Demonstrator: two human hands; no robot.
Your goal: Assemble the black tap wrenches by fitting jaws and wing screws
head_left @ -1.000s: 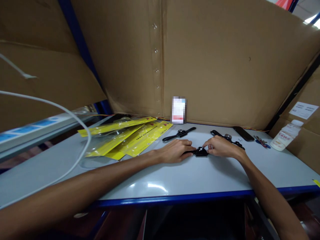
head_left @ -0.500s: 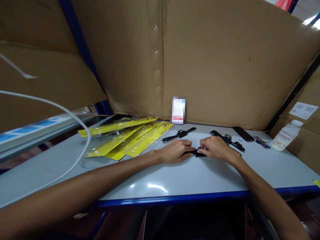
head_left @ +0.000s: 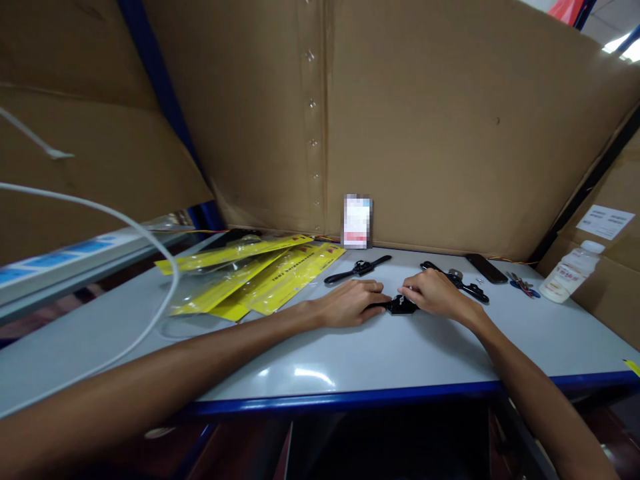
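A black spokeshave lies on the grey tabletop in front of me, its flat middle body showing between my hands. My left hand is closed around its left handle, which the fingers partly cover. Over the right side of the body my right hand is curled, thumb and fingers drawn together against the tool; the exact spot they pinch is hidden. Behind my left hand rests a second spokeshave. Further black spokeshave parts, with a small metal blade, lie just beyond my right hand.
Yellow cards in clear packaging are heaped at the left. A white cable loops across the left side. A phone leans on the cardboard wall. To the right are a dark flat object, scissors and a bottle.
My right hand's fingertips have shifted slightly up and right, uncovering more of the spokeshave's middle. My left hand has stayed in place on the handle.
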